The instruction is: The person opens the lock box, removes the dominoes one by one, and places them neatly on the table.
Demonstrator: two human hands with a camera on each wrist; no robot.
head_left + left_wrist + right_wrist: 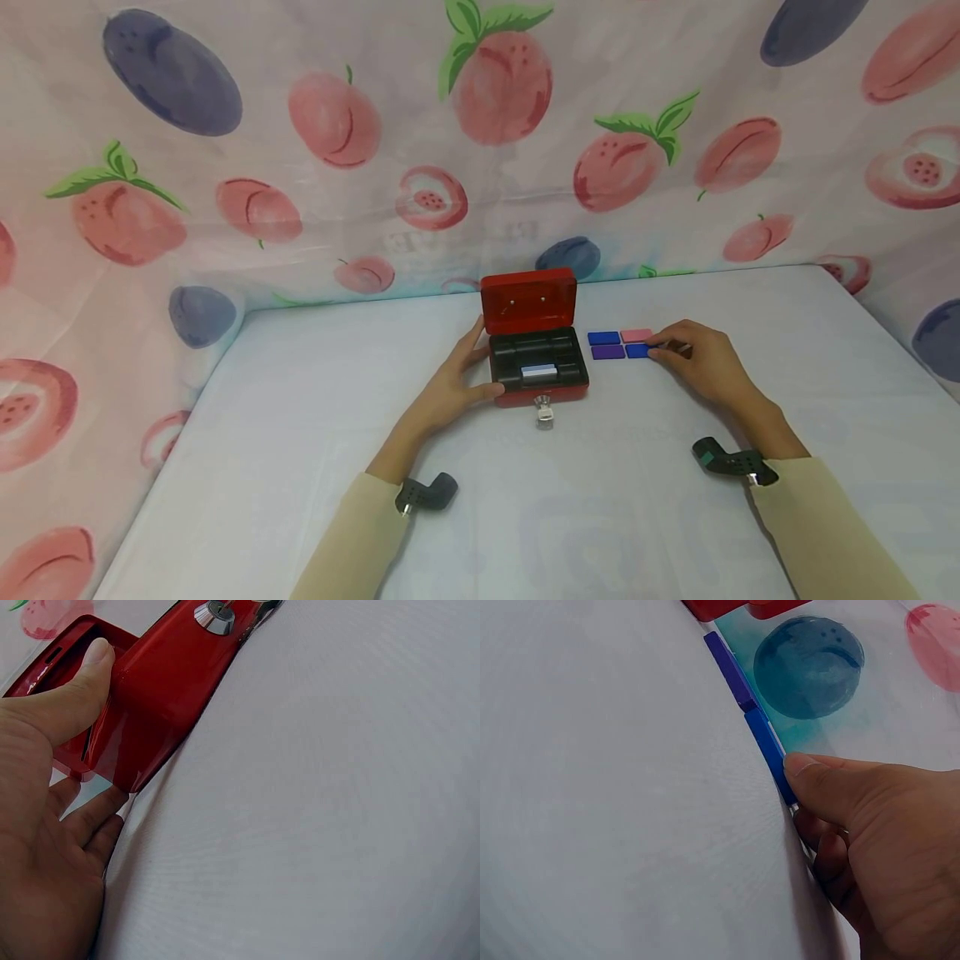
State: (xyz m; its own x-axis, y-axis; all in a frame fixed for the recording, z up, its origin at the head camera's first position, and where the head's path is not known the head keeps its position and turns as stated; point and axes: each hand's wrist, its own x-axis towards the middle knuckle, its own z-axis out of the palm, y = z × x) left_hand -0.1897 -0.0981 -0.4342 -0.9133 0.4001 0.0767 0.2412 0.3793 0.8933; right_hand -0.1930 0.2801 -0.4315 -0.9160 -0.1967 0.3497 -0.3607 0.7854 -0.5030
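A small red cash box [504, 401] stands with its lid [528, 302] raised, showing a black inner tray. One white and light-blue piece [539, 371] lies in the tray. My left hand [448, 390] holds the box by its left side, thumb over the front corner and fingers against the outer wall. To the right of the box, flat rectangular blocks lie in two rows: a blue one [603, 338] and a pink one [635, 335] behind, a purple one [608, 352] and another blue one [769, 750] in front. My right hand [707, 364] pinches the front blue block at its right end.
Keys [544, 414] hang from the lock [215, 616] on the box front. A white cloth [300, 467] covers the table. Behind it rises a fruit-patterned sheet [420, 100]. Each wrist wears a small black camera.
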